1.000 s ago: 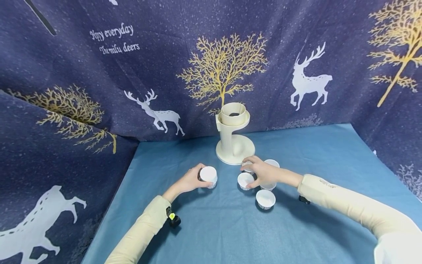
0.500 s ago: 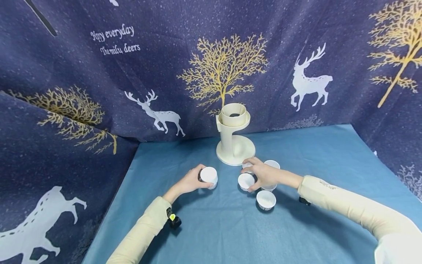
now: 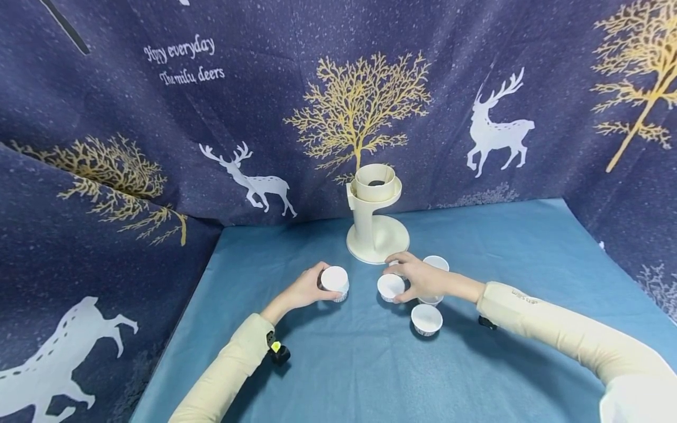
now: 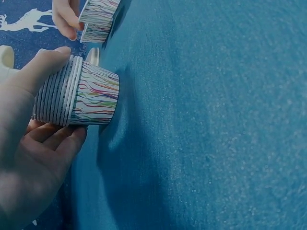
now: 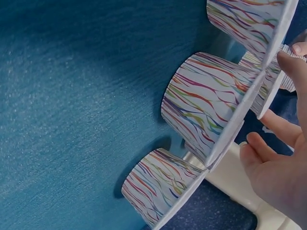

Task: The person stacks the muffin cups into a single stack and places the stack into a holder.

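My left hand (image 3: 307, 288) grips a tall stack of nested paper cups (image 3: 334, 279), thumb on one side and fingers on the other. In the left wrist view, the stack (image 4: 79, 93) shows many white rims and wavy coloured stripes, and stands upright close over the cloth. My right hand (image 3: 423, 278) pinches a single paper cup (image 3: 390, 286) by its rim, its white inside facing up. The right wrist view shows this cup (image 5: 268, 91) between thumb and fingertips, partly behind a nearer striped cup (image 5: 206, 103). Other cups lie partly hidden under this hand.
A cream stand (image 3: 362, 226) with a round base and a ring holding a cylinder stands behind the hands. Single cups stand to the right, one nearer (image 3: 426, 320) and one farther back (image 3: 436, 262). Blue cloth (image 3: 338, 364) covers the table; a printed curtain (image 3: 264, 123) hangs behind.
The paper cup in my right hand has shifted slightly left, with the fingertips moving along with it. The left hand and its stack stay in place.
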`<act>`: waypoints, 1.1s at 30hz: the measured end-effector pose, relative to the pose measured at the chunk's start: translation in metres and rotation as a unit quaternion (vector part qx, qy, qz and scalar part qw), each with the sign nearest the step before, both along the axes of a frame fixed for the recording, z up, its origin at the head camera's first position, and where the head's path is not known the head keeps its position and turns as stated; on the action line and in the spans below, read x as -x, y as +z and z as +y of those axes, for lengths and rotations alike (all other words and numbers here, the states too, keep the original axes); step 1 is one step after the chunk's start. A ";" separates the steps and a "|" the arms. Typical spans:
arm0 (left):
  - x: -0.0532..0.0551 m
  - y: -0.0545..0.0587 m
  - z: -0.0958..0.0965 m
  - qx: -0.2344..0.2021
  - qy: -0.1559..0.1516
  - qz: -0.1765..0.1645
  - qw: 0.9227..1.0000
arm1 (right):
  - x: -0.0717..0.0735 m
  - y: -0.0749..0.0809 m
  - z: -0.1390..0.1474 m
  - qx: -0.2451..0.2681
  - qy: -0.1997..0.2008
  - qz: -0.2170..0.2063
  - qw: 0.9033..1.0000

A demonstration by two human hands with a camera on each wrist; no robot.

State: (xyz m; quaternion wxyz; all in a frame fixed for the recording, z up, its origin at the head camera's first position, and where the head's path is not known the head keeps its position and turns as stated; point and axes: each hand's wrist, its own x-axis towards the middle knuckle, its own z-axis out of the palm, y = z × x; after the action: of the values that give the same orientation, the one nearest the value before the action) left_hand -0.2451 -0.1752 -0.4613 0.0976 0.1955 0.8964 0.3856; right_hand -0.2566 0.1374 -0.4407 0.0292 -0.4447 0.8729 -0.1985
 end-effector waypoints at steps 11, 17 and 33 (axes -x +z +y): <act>0.000 -0.001 0.000 0.009 0.001 0.000 1.000 | -0.003 0.004 -0.006 0.044 0.022 0.042 0.998; -0.001 -0.001 0.000 0.006 0.000 0.003 1.000 | -0.004 0.007 -0.011 0.044 0.010 0.036 0.998; 0.000 -0.001 0.000 0.002 -0.005 0.010 1.000 | 0.000 0.002 -0.017 0.065 0.018 0.034 0.997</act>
State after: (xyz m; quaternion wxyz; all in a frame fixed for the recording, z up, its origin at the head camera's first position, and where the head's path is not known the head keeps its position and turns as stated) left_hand -0.2454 -0.1748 -0.4621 0.0912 0.2035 0.8972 0.3811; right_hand -0.2561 0.1206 -0.4390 -0.0262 -0.4680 0.8504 -0.2390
